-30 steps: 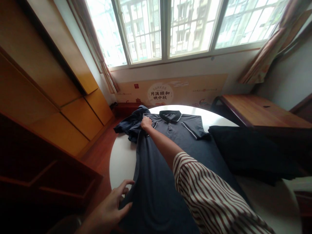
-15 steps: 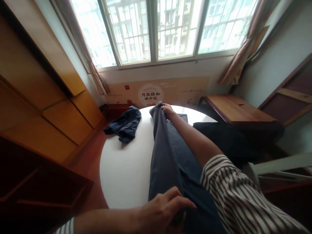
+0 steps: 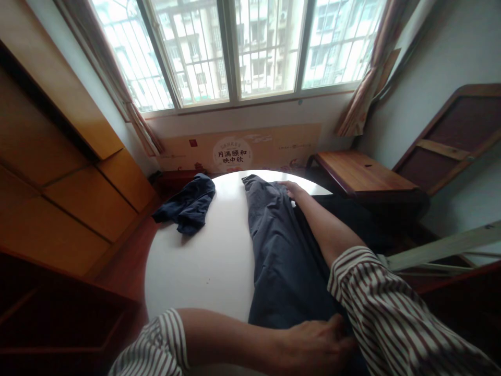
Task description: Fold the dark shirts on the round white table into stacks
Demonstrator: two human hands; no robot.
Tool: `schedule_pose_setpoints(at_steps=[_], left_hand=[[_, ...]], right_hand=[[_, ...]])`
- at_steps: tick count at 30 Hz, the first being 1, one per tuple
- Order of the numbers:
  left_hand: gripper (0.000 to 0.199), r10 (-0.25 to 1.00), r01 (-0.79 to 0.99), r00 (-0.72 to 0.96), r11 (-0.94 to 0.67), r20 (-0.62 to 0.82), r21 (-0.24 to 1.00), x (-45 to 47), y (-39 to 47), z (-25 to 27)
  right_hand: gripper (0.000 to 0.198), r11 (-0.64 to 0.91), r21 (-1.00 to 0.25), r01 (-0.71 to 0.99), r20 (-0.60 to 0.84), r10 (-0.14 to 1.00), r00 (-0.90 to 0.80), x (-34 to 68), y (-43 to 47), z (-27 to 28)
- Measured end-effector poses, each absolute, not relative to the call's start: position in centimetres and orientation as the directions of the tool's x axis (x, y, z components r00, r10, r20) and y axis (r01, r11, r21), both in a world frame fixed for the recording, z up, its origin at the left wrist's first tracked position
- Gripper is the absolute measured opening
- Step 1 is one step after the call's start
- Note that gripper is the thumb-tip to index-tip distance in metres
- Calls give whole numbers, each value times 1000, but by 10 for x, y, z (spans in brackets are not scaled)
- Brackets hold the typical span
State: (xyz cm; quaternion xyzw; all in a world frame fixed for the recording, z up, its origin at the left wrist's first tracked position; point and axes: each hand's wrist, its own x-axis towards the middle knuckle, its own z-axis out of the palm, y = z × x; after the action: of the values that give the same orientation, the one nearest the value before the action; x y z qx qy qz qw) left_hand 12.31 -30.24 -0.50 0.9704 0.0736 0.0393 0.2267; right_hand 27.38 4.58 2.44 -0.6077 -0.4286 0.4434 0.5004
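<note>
Head view: a grey-blue shirt (image 3: 274, 271) is lying in a long, narrow strip on a round white table (image 3: 195, 282), its far end reaching close to the table's far rim and its near end running down beneath the person's arms. The right hand (image 3: 295, 192) is resting at the shirt's far end, on the right-hand edge, so the cloth is stretching out to the left of it and back toward the body. Its fingers are bending a little over the fabric; whether they are pinching it cannot be told. The left hand (image 3: 317, 342) is crossing over the near part of the shirt, with the cloth passing under the wrist and extending away ahead of it. Its fingers are curling inward, but they are blurred and dim, so whether they are gripping any fabric cannot be told. Striped sleeves (image 3: 376, 292) are covering both upper arms. A crumpled navy garment (image 3: 191, 203) is lying at the table's far left edge, well apart from both hands, with bare white tabletop separating it from the shirt.
</note>
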Motion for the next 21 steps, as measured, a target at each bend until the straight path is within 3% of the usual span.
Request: schedule_pose_setpoints(at_steps=[4, 8, 10, 13, 15, 19, 21], left_hand=[[34, 67, 24, 990, -948, 124, 318, 130, -303, -7], [31, -40, -67, 990, -978, 134, 199, 144, -305, 1], [30, -58, -87, 990, -969, 126, 232, 145, -308, 4], [27, -48, -93, 991, -918, 124, 385, 125, -315, 5], [25, 42, -19, 990, -904, 132, 426, 99, -318, 3], [29, 335, 287, 931, -917, 144, 278, 35, -326, -4], [36, 451, 413, 883, -879, 131, 239, 9, -332, -8]], right_hand=[[36, -207, -960, 190, -146, 945, 294, 267, 53, 23], [34, -222, -907, 358, -95, 935, 341, 266, 51, 31], [31, -217, -857, 467, -45, 935, 351, 266, 45, 39], [30, -145, -766, 626, 65, 952, 299, 262, 28, 55], [31, -59, -707, 704, 132, 968, 213, 258, 6, 66], [14, 115, -586, 802, 185, 983, -6, 261, -77, 72], [13, 292, -376, 880, 190, 953, -235, 269, -136, 64]])
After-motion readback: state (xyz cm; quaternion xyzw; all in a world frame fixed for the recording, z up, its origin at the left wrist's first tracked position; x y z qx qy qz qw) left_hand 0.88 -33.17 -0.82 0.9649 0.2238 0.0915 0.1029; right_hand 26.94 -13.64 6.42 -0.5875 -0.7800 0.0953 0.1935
